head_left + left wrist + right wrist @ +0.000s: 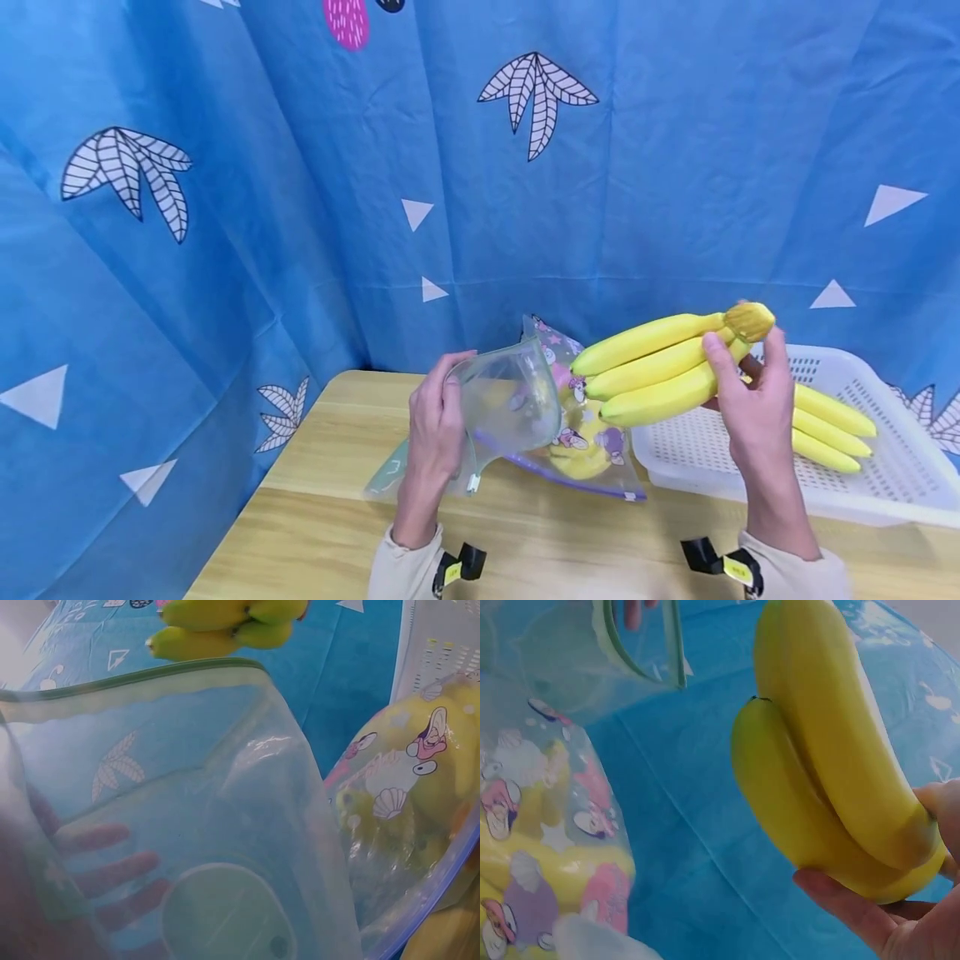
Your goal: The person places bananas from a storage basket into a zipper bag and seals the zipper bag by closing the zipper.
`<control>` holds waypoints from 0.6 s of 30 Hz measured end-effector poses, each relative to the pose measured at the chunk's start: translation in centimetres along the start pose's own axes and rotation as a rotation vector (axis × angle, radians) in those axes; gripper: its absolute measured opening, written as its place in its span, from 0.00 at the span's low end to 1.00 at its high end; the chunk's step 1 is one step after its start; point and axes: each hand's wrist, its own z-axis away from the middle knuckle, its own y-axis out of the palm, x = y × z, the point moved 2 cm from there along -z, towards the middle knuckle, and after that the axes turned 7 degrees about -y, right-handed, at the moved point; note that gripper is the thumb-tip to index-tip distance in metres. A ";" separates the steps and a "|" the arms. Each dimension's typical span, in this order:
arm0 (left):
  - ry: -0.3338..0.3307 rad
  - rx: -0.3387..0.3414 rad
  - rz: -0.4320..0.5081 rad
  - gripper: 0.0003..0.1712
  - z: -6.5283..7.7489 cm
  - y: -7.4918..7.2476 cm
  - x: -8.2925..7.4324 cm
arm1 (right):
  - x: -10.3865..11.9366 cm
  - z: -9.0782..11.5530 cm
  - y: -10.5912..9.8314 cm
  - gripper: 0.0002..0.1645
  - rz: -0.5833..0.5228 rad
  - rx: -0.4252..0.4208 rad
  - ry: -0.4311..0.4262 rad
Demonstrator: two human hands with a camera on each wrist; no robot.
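Note:
In the head view my left hand (437,414) holds a translucent zip bag (504,398) with a green edge by its left side. Its mouth gapes toward the right, and my fingers (124,866) show through the plastic in the left wrist view. My right hand (759,408) grips a bunch of yellow bananas (660,360) near the brown stem, lifted above the table. The banana tips point left toward the bag's mouth, apart from it in the right wrist view. Behind the green-edged bag lies a printed zip bag (588,446) with yellow fruit inside.
On the right of the wooden table (315,508) stands a white perforated basket (682,462), holding another bunch of bananas (828,425) partly hidden by my right wrist. A blue patterned curtain (675,167) hangs behind the table and along its left.

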 end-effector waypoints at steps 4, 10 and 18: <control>0.009 -0.007 0.003 0.23 0.1 0.3 0.0 | 0.3 1.0 1.0 0.30 0.076 0.019 -0.066; 0.026 -0.024 0.014 0.22 0.3 -0.1 -0.2 | 1.3 2.8 3.7 0.34 0.124 0.037 -0.362; 0.006 -0.037 0.017 0.23 0.4 0.0 -0.2 | 1.6 5.3 8.1 0.37 0.127 0.177 -0.718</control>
